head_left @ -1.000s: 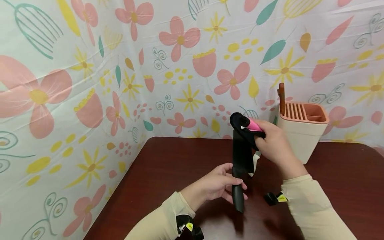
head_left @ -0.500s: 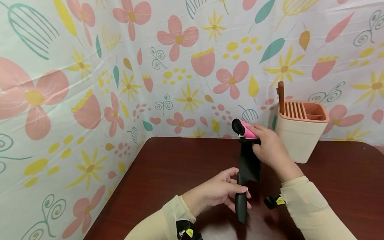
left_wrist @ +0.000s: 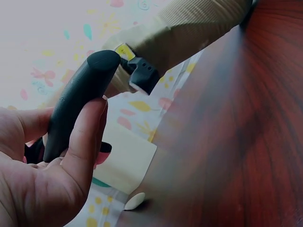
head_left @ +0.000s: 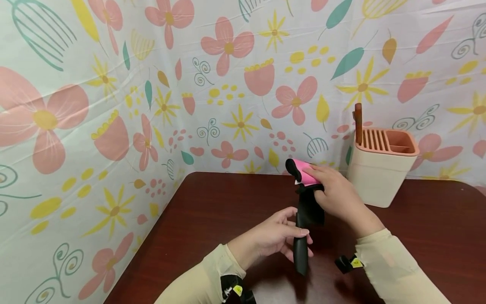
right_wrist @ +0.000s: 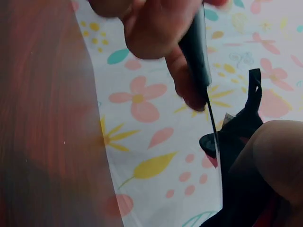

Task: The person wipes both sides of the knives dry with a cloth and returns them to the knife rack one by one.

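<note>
My left hand [head_left: 271,236] grips the black handle [head_left: 301,253] of a kitchen knife, thumb laid across it. The knife's broad dark blade [head_left: 313,209] points up and away from me, above the table. At its far end my right hand [head_left: 336,196] pinches a pink and black cloth [head_left: 305,171] folded over the blade. In the right wrist view the blade shows nearly edge-on, and the black cloth [right_wrist: 251,118] has a loop sticking out. The left wrist view shows the handle [left_wrist: 78,99] close up between thumb and fingers. The cloth and right fingers hide the blade's tip.
A cream knife block [head_left: 379,177] with an orange slotted top stands at the back right, a brown handle [head_left: 358,122] rising from it. A small white object [left_wrist: 135,202] lies on the dark red table [head_left: 220,207], near the block. Flower-printed sheets hang behind and at left.
My right hand has moved slightly down and left with the cloth, and more of its pink side shows. The knife has shifted a little right, then back left, in my left hand.
</note>
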Demonstrator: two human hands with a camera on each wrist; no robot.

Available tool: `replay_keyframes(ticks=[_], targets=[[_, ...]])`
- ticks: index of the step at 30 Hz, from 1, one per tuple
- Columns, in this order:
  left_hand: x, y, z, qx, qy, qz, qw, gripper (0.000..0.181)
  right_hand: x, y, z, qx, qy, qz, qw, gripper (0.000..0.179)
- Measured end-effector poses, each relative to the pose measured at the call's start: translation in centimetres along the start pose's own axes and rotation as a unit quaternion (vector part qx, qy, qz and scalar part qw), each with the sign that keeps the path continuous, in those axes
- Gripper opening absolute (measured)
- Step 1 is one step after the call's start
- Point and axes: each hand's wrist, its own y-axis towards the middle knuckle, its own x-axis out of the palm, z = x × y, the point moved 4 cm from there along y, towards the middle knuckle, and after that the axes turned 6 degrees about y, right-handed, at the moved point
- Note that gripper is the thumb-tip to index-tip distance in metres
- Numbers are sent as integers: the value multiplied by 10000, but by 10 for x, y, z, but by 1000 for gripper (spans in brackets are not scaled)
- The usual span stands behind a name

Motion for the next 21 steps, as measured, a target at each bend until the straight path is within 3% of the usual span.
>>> replay_keyframes(ticks=[21], targets=[[-22, -5, 13, 353, -26, 715, 9968, 42, 6, -9, -44, -784, 233, -688, 9943, 55]])
